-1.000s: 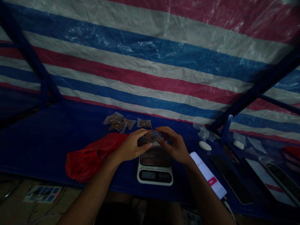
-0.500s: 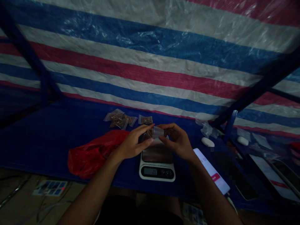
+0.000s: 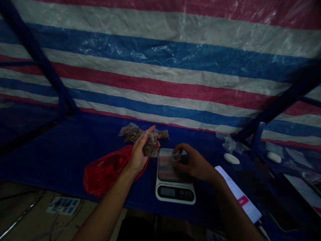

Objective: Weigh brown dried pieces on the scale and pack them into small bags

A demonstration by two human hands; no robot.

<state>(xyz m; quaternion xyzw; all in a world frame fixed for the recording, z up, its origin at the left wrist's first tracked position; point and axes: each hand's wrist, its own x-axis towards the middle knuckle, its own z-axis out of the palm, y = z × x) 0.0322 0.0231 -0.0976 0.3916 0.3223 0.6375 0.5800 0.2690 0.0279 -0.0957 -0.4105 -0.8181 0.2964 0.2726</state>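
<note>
Presently the left hand (image 3: 137,150) is closed on a small clear bag (image 3: 151,145) of brown pieces, thumb over the near face and fingers behind. The grip is near the top edge, presumably so that the contents hang low and clear of the fingers. This bag is just left of the scale (image 3: 167,172), above the table (image 3: 50,147).

The right hand (image 3: 194,164) has its thumb and fingers curled around a clear cup (image 3: 176,156) at the scale's plate. A side grip of this sort would leave the mouth unobstructed. Whether the cup touches the plate cannot be told. The scale's display faces the person, a position suited to reading; it is lit, its digits blurred.

Beyond the left hand lie more filled bags (image 3: 130,132), partly hidden by it. A red bag (image 3: 106,170) lies beneath the left wrist, within easy reach. To the right are a lit phone (image 3: 238,194) and a white case (image 3: 231,158), both off the scale.

Compared with half a second ago, the hands have parted: then both met at the cup above the plate. The filled bag has moved left, away from the cup, which is now lower.
</note>
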